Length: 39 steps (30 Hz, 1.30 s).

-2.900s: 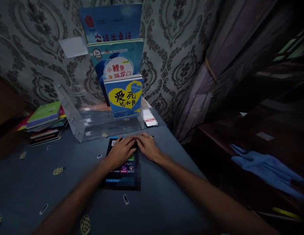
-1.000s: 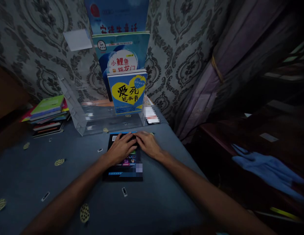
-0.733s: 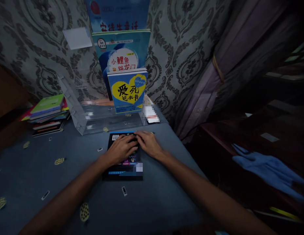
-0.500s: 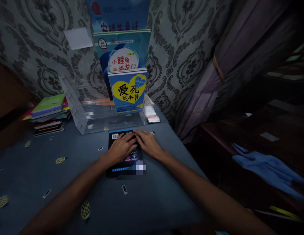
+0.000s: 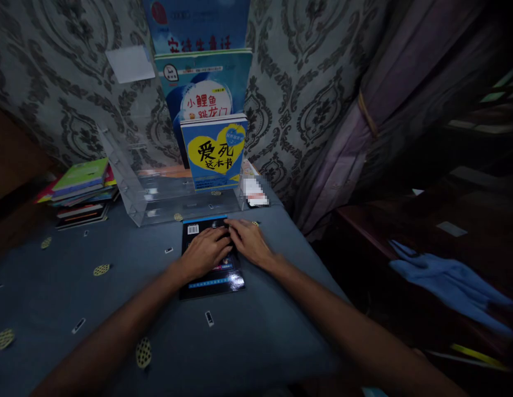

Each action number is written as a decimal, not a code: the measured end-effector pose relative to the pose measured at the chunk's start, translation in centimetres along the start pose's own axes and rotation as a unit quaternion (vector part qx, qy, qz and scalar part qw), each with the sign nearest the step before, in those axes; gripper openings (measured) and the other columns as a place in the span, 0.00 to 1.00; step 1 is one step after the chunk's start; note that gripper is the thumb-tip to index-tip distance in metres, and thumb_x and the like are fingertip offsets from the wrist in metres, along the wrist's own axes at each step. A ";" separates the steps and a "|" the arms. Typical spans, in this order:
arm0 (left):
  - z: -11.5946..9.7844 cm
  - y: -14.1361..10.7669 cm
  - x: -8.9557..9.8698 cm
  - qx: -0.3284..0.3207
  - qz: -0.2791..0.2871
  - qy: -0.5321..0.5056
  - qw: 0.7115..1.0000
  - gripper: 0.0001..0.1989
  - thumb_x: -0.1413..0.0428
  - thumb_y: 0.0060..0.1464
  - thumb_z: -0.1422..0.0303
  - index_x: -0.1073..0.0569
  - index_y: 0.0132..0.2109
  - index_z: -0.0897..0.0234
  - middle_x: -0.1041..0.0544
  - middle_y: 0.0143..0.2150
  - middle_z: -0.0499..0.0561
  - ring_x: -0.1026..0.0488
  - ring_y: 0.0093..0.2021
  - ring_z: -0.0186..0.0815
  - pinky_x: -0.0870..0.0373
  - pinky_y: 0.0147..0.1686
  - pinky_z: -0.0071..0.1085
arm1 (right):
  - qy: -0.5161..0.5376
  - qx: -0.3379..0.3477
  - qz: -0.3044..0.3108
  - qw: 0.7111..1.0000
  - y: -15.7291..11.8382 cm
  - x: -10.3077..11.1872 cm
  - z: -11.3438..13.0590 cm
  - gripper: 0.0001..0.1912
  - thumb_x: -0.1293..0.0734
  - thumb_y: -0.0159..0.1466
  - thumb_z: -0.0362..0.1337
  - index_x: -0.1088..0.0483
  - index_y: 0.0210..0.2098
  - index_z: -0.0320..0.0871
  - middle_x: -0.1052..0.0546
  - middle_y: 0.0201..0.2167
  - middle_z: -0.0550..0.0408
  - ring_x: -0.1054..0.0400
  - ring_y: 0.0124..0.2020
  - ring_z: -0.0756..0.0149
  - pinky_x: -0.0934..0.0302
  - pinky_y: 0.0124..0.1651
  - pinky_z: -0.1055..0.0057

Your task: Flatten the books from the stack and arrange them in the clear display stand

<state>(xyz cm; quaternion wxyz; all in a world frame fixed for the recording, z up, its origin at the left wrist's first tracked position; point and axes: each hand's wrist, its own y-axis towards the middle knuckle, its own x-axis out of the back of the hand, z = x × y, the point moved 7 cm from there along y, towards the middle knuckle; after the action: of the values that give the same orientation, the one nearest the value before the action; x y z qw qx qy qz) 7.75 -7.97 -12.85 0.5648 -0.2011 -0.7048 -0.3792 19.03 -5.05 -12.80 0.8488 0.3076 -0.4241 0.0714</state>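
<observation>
- Head view shows us a black paperback (image 5: 212,278) lying flat on the tablecloth (image 5: 264,331), apparently back cover up, directly under our left hand (image 5: 207,252); its long axis runs away from us toward the clear acrylic book stand (image 5: 120,175).
- Our left hand is the nearer one: palm down across the book's middle, fingers loosely spread, gripping nothing that we can make out.
- Our right hand (image 5: 251,242) lies at the book's far right corner, fingers bent, tips close to the left fingertips; we cannot tell whether it pinches the edge.
- On the cover we see a barcode (image 5: 193,229) near the far left corner; the small print on the near blue strip is too fine for us to read.
- Beyond, upright in the stand, we read 爱死这本书 on the blue book with a yellow heart (image 5: 215,157), 小鲤鱼跳龙门 on the teal book (image 5: 235,82) behind it, and 安徒生童话 on the rearmost blue book (image 5: 215,22).
- To the left of the stand, we see a pile of books (image 5: 80,179), a green cover on top.
</observation>
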 end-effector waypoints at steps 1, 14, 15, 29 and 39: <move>0.1 0.0 -0.2 0.005 0.004 0.007 1.000 0.16 0.52 0.70 0.64 0.26 0.56 0.61 0.26 0.61 0.57 0.29 0.62 0.44 0.33 0.63 0.47 | 0.004 -0.001 -0.003 1.000 0.0 0.0 0.0 0.18 0.42 0.71 0.31 0.29 0.56 0.42 0.20 0.43 0.44 0.25 0.43 0.57 0.32 0.49 0.61; -1.2 -0.8 0.3 -0.002 0.004 0.018 1.000 0.16 0.51 0.69 0.64 0.28 0.58 0.64 0.26 0.61 0.58 0.29 0.62 0.44 0.32 0.63 0.43 | 0.046 0.002 -0.007 0.999 -1.9 0.5 0.3 0.17 0.41 0.70 0.32 0.26 0.54 0.42 0.19 0.46 0.46 0.24 0.46 0.58 0.31 0.52 0.60; -1.3 -0.9 0.3 0.000 0.006 0.018 1.000 0.17 0.51 0.69 0.63 0.29 0.59 0.64 0.27 0.61 0.59 0.30 0.63 0.44 0.33 0.63 0.44 | 0.054 0.008 -0.002 0.998 -2.2 0.6 0.3 0.17 0.41 0.70 0.32 0.26 0.54 0.42 0.19 0.46 0.45 0.24 0.47 0.58 0.31 0.52 0.60; -2.2 -1.9 0.3 0.006 0.007 0.011 1.000 0.17 0.52 0.70 0.64 0.30 0.61 0.62 0.26 0.61 0.58 0.30 0.63 0.43 0.34 0.63 0.47 | 0.082 0.025 -0.019 0.996 -2.9 1.5 0.9 0.16 0.40 0.69 0.32 0.24 0.51 0.46 0.17 0.43 0.49 0.23 0.44 0.58 0.28 0.49 0.61; -2.9 -2.0 0.7 -0.011 0.004 -0.001 1.000 0.17 0.53 0.70 0.64 0.30 0.60 0.65 0.26 0.59 0.58 0.28 0.59 0.42 0.33 0.61 0.48 | 0.079 0.033 -0.032 0.996 -3.4 1.8 1.2 0.14 0.39 0.69 0.32 0.24 0.47 0.44 0.17 0.40 0.49 0.22 0.41 0.59 0.28 0.47 0.63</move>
<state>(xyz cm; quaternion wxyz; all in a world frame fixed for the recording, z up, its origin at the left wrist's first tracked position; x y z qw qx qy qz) 8.01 -11.49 -12.59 0.5631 -0.2111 -0.7004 -0.3845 20.60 -8.68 -12.46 0.8709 0.3422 -0.3430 0.0827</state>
